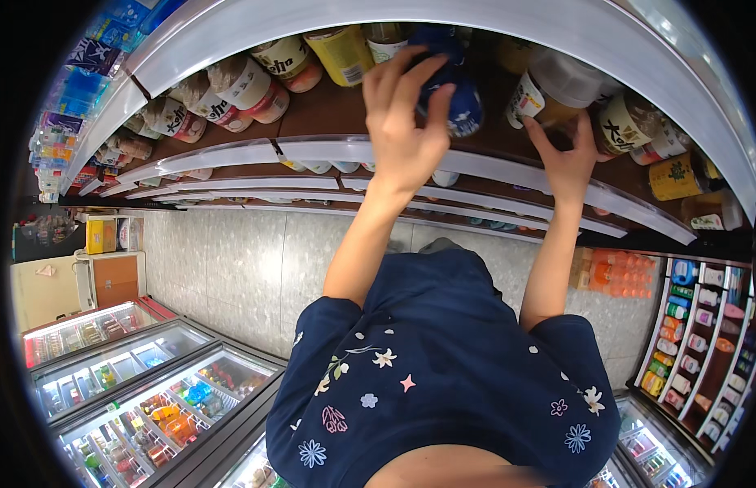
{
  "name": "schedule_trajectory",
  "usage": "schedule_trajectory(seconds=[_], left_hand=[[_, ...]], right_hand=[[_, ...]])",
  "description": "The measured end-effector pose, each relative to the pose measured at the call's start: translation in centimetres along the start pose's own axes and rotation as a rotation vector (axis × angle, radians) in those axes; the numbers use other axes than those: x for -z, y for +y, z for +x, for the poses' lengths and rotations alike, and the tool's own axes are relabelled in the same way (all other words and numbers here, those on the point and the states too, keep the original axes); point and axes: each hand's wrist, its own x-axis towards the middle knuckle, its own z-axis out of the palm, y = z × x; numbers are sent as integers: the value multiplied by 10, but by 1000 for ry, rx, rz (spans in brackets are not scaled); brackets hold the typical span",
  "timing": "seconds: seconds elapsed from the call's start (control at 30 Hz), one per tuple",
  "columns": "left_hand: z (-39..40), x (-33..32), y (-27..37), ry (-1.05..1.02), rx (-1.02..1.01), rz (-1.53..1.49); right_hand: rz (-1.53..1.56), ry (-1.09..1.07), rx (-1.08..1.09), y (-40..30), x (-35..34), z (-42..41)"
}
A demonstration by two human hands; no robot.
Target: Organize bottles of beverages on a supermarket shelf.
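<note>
My left hand is raised at a store shelf, its fingers spread in front of a dark blue container; whether they touch it is hard to tell. To the right, my right hand has thumb and fingers at the lower part of a clear jar with a frosted lid and a white label. Yellow and white-labelled cans or jars stand left of my left hand. Right of my right hand are a jar with a black-and-white label and a yellow-labelled container.
The shelf's pale front edge runs below the goods, with more shelf tiers under it. A white shelf edge arches above. Glass-topped freezers stand behind at left. Shrink-wrapped orange bottles sit on the floor, near a shelf of bottles.
</note>
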Motion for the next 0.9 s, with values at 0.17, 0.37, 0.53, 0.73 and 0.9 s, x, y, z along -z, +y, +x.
schedule_trajectory(seconds=[0.17, 0.37, 0.53, 0.73, 0.9], left_hand=[[7, 38, -37, 27, 52, 49], [24, 85, -95, -25, 63, 159], [43, 126, -124, -234, 76, 118], [36, 123, -141, -201, -20, 17], [18, 110, -127, 99, -166, -27]], right_hand=[[65, -101, -6, -4, -10, -2], [41, -237, 2, -38, -63, -17], [21, -253, -16, -72, -121, -19], [-67, -85, 62, -98, -188, -38], [-30, -4, 80, -115, -193, -40]])
